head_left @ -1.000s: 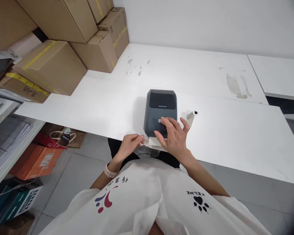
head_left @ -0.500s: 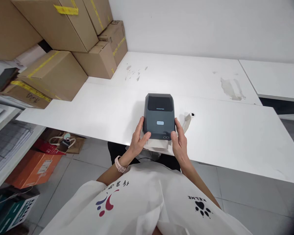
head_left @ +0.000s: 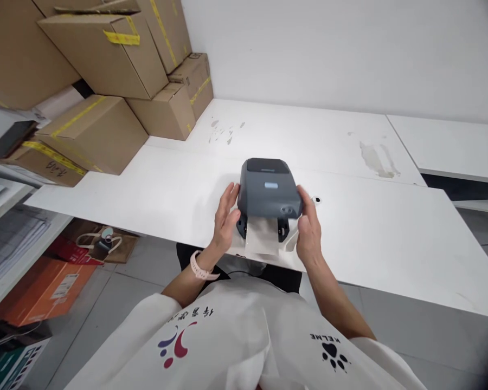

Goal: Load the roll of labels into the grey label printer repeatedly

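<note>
A dark grey label printer point(head_left: 271, 197) stands near the table's front edge, its lid tilted up at the front. White label paper point(head_left: 262, 238) runs out from under the lid toward me, over the black base. My right hand point(head_left: 309, 233) grips the lid's right front corner. At the printer's left side is my left hand point(head_left: 225, 219), fingers apart and thumb stretched out; its fingertips are beside the casing, and whether they touch is hard to tell. A small paper roll point(head_left: 317, 200) lies just right of my right hand, partly hidden behind it.
Cardboard boxes point(head_left: 93, 130) with yellow tape are stacked at the back left of the white table point(head_left: 179, 187). A white wall point(head_left: 329, 54) rises behind. On the floor at left are an orange box point(head_left: 44, 290) and a paper bag point(head_left: 124, 249).
The printer's lid has swung up at the front, exposing the paper and black base. My right hand has risen with it, while my left hand's fingers have spread. The view has tilted slightly.
</note>
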A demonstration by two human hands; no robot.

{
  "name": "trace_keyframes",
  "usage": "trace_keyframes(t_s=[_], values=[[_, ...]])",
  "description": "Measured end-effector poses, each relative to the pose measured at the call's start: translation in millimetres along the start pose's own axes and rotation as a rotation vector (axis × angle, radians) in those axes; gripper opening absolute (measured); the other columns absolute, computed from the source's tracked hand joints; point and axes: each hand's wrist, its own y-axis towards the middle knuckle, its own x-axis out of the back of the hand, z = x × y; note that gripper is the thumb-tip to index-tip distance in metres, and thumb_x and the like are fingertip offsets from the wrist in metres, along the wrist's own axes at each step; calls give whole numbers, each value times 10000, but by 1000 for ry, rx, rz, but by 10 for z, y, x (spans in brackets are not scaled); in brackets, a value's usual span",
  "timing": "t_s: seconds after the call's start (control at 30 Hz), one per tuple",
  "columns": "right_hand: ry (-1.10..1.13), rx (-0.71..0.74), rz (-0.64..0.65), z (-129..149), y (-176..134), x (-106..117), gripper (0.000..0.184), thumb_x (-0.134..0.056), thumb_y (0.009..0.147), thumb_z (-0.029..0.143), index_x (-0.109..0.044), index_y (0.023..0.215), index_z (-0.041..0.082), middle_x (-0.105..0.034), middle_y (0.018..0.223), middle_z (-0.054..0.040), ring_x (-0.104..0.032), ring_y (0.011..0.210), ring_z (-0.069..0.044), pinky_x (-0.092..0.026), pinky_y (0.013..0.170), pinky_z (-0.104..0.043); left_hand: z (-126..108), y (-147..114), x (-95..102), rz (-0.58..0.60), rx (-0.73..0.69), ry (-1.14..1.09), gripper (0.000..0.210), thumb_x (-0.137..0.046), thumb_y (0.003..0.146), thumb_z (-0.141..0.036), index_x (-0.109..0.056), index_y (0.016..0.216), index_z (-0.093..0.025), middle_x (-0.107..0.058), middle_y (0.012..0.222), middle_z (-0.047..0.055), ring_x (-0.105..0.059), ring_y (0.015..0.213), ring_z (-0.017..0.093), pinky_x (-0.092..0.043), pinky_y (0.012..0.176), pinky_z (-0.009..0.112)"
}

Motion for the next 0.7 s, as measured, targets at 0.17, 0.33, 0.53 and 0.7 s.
trace_keyframes(t_s=[0.17, 0.33, 0.53, 0.7], values=[[-85, 241, -85, -49, 985, -127, 749, -371, 1029, 711, -157, 1679, 405, -279, 1738, -64, -261, 1622, -330, -309, 1273, -613, 13, 676, 85, -9, 19, 189, 626, -602, 961, -545, -479, 1531, -319, -510, 1634, 76, -426, 1556, 317, -395, 1251, 491], [-271, 282, -82, -86, 1827, -186, 786, -280, 1033, 724, -43, 1692, 368, -292, 1716, -101, -292, 1603, -351, -339, 1236, -626, 227, 661, 82, 170, 420, 519, 836, -658, 875, -384, -338, 1633, -234, -401, 1696, 152, -395, 1554, 409, -427, 1193, 556], [-557, 428, 78, 156, 1678, -187, 559, -502, 1022, 482, -459, 1536, 266, -558, 1515, -160, -451, 1476, -406, -389, 1174, -651, 258, 605, -13, 150, 495, 653, 821, -574, 840, -211, -351, 1627, -136, -572, 1566, 178, -557, 1441, 359, -478, 1144, 464], [-821, 172, 880, 91, 1370, -362, 719, -709, 872, 322, -446, 1531, 202, -666, 1406, -181, -643, 1262, -409, -546, 977, -535, 262, 670, -73, 160, 457, 800, 780, -549, 798, -143, -462, 1573, -174, -740, 1345, 120, -689, 1243, 362, -537, 1042, 459]])
